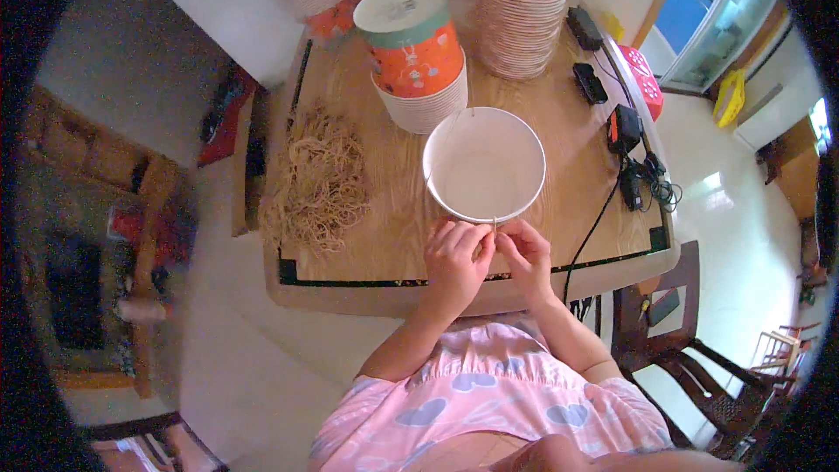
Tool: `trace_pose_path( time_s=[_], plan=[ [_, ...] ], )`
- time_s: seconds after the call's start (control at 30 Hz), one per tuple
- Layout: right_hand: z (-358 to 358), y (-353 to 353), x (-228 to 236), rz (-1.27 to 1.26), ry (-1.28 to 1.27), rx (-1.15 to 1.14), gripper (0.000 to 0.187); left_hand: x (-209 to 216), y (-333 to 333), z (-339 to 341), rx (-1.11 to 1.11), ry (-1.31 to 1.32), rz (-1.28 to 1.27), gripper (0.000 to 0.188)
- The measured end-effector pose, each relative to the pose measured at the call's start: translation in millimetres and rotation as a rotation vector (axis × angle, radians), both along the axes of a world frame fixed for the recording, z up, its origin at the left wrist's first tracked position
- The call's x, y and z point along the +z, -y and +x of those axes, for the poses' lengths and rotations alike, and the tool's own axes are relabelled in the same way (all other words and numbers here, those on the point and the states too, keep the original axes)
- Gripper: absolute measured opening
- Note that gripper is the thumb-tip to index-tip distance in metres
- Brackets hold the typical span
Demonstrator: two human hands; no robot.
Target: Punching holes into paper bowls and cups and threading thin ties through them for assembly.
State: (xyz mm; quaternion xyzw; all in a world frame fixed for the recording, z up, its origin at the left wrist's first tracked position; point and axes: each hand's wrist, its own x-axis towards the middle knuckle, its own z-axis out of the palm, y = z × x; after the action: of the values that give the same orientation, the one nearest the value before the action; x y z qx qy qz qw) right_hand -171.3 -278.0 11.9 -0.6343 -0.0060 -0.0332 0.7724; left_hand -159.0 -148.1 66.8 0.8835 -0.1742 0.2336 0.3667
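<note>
A white paper tub (485,166) stands on the wooden table top, its mouth facing up. At its near rim a thin tan cord (495,224) shows between my fingertips. My left hand (459,253) is closed in a pinch by the cord, just left of it. From the right, my right hand (525,255) pinches at the same spot, its thumb and fingertips close to the left ones. How the cord runs beneath the fingers is hidden. A loose heap of tan cords (322,179) lies to the left of the tub.
Behind the tub is an upturned stack of tubs (415,61), the top one orange and green. A tall stack (524,9) rises at the back. Along the right edge lie black adapters (624,129) and a black cable (597,223). A dark wooden chair (690,332) stands right.
</note>
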Motion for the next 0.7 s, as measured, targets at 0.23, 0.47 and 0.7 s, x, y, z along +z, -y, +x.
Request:
trace_pose_path(
  time_s=[0.23, 0.47, 0.7],
  plan=[
    [-9, -2, 28, 0.127, -0.032, -0.081, 0.002, 3, 0, -10, -0.075, -0.161, -0.416, 0.01],
    [-11, 4, 5, -0.283, 0.267, -0.108, 0.011, 3, -12, -9, -0.065, -0.176, -0.291, 0.01],
    [-7, -4, 5, -0.157, 0.09, -0.068, 0.016, 22, -3, -36, -0.371, 0.144, 0.22, 0.033]
  ],
)
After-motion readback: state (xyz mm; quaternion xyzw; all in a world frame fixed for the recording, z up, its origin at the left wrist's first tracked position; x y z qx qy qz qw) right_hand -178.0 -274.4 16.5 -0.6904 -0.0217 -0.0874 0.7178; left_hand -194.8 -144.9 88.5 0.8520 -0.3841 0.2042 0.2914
